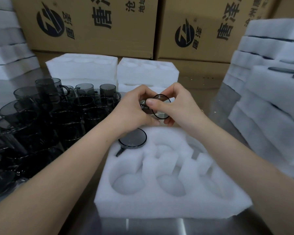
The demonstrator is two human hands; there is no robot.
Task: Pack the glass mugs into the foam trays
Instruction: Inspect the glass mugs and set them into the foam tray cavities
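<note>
From the head camera, one white foam tray (pixel 159 206) lay on the shiny counter (pixel 159 226), right in front of the person. It had round holes cut in it, each with a little slot, likely so a mug and its handle sit snug and do not bump.

One packed mug (pixel 132 139) already sat in the hole at the tray's 11 o'clock corner. Its dark round end faced up and its handle lay in the slot. The other holes looked empty.

Both hands met over the far edge of the tray, at 12 o'clock. The left hand (pixel 134 107) and the right hand (pixel 178 106) held one dark glass mug (pixel 160 107) between them. The fingers (pixel 169 122) of both hands were curled round it. The mug was tipped, with its round rim facing the camera. It was up in the air and not touching the foam. Two hands were probably used to turn it so the handle would line up with a slot. The closest empty hole was just below it, in the far row's middle.

A big bunch of loose mugs (pixel 41 119) waited at 9 o'clock, close enough to reach. More foam trays (pixel 148 70) sat at 12 o'clock. Tall foam stacks (pixel 270 99) stood at 3 o'clock, with cardboard boxes (pixel 92 22) behind.
</note>
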